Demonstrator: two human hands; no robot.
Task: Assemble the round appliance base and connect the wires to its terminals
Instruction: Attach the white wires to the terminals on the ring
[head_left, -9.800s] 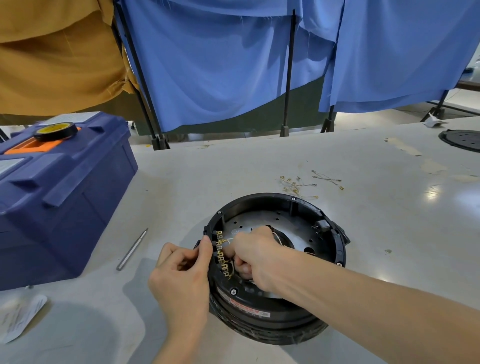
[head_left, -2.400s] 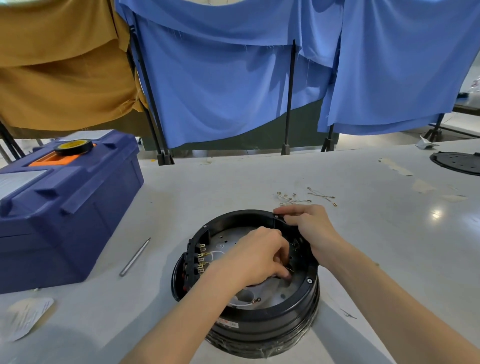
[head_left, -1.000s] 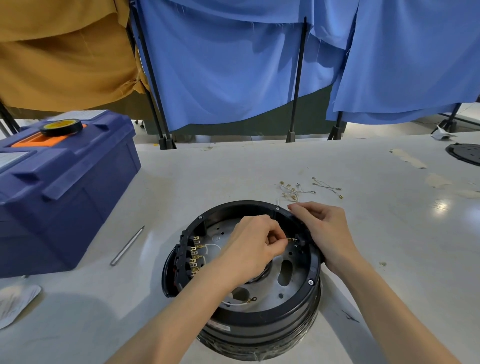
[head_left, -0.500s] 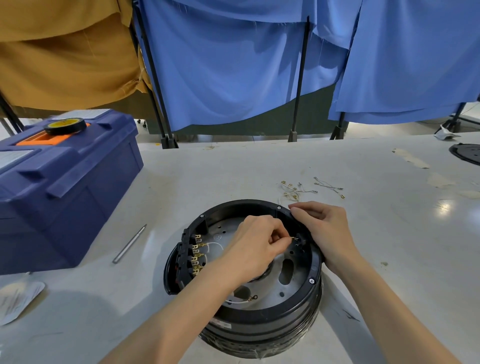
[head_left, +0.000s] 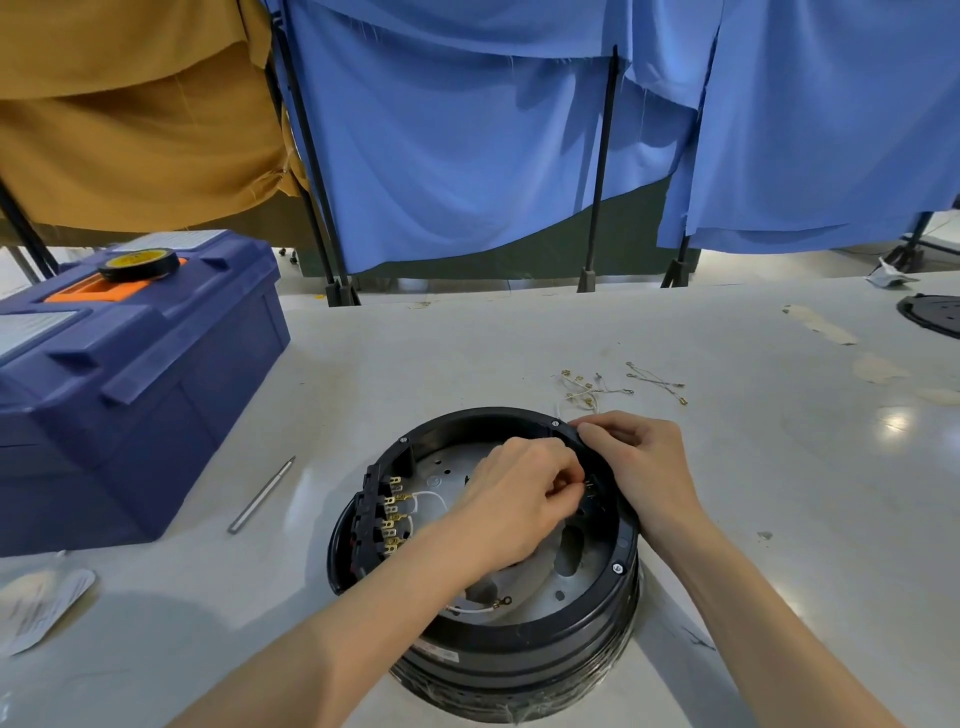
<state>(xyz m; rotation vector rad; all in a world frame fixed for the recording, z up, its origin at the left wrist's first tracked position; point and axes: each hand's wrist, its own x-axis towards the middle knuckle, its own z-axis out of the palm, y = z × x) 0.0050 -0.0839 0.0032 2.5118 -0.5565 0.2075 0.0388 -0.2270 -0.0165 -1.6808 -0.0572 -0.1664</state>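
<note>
The round black appliance base (head_left: 540, 644) sits open side up on the table in front of me, with a grey metal plate inside. A row of brass terminals (head_left: 392, 512) lines its left inner wall, and white wires (head_left: 431, 501) loop from them. Another white wire with a ring lug (head_left: 480, 607) lies loose near the front. My left hand (head_left: 514, 506) reaches inside, fingertips pinched on a wire end at the right inner wall. My right hand (head_left: 641, 467) grips the base's right rim beside it.
A blue toolbox (head_left: 130, 384) with a tape roll (head_left: 139, 264) on top stands at the left. A metal rod (head_left: 261, 494) lies between toolbox and base. Loose wires with lugs (head_left: 618, 387) lie behind the base. A paper label (head_left: 39, 605) lies front left; a black disc (head_left: 932, 314) far right.
Since one second ago my hands stay at the right inner wall; my left fingers have pressed closer to it. Earlier both hands worked at the left terminal row.
</note>
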